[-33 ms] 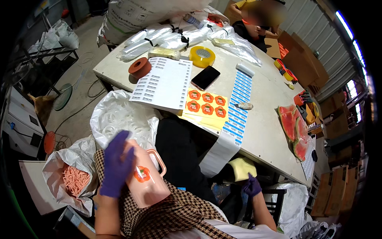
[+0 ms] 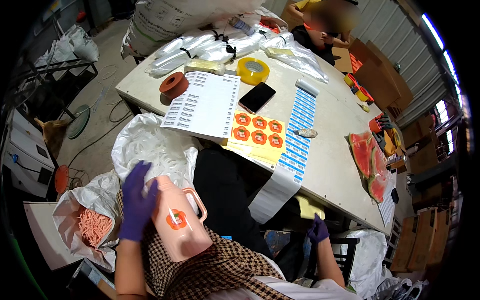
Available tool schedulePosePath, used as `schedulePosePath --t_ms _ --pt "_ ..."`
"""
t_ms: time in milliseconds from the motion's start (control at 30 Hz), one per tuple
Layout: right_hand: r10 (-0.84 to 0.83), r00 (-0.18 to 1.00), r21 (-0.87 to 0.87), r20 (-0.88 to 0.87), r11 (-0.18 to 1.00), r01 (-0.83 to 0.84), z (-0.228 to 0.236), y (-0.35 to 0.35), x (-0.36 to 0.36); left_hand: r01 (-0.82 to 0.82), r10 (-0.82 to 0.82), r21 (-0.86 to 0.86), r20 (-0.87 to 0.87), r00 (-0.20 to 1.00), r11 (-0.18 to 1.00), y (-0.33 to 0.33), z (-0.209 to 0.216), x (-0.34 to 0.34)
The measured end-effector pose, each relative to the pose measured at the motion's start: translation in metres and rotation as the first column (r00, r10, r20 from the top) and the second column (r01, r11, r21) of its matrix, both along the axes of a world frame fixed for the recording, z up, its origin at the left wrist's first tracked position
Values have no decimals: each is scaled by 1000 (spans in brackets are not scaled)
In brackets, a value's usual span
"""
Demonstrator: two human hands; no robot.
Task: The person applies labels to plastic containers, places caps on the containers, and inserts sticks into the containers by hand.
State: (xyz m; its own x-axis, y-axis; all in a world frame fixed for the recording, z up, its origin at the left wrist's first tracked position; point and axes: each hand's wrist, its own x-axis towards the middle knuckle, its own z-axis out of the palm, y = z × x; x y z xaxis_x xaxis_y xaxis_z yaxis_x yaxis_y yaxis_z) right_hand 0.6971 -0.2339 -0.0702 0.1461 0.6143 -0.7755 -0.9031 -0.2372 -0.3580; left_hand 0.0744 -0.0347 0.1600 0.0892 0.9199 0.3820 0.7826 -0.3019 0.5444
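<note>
A pink jug [image 2: 185, 245] with a side handle lies tilted on my lap, on the brown checked apron [image 2: 200, 280]. An orange flower-shaped sticker [image 2: 176, 219] is on its side. My left hand [image 2: 137, 202], in a purple glove, is against the jug's left side near the top, fingers stretched out and not wrapped round it. Over by the table's front edge, my right hand [image 2: 318, 231], also gloved in purple, pinches the lower edge of a pale yellow sheet [image 2: 309, 207]. Yellow sheets of orange flower stickers [image 2: 258, 131] lie at the table edge.
On the table [image 2: 340, 165] are a black phone [image 2: 257, 97], clear tape roll [image 2: 252, 70], brown tape roll [image 2: 174, 85], white label sheet [image 2: 205, 105], blue label strip [image 2: 300, 120] and watermelon pieces [image 2: 362, 155]. White sacks [image 2: 125, 145] stand left. A person [image 2: 320, 35] sits beyond.
My left hand has shifted slightly left, its fingers now more spread. The yellow sheet by my right hand has swung and shows less of its face. The jug has barely moved.
</note>
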Motion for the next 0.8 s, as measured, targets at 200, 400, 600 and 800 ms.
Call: schedulePosePath --t_ms 200,400,600,800 --pt "222 792 -178 568 973 -145 -106 54 62 64 -80 -301 -42 996 952 45 -101 -53" --pt "587 -769 -870 252 -210 -445 107 90 -92 494 34 -469 750 660 732 10 -30 -63" --pt "98 -437 -408 894 584 -702 257 189 -112 432 -88 -277 750 656 858 6 -38 -74" --pt "-161 -949 -623 272 722 -301 207 309 -31 338 97 -266 891 444 903 -19 -43 -59"
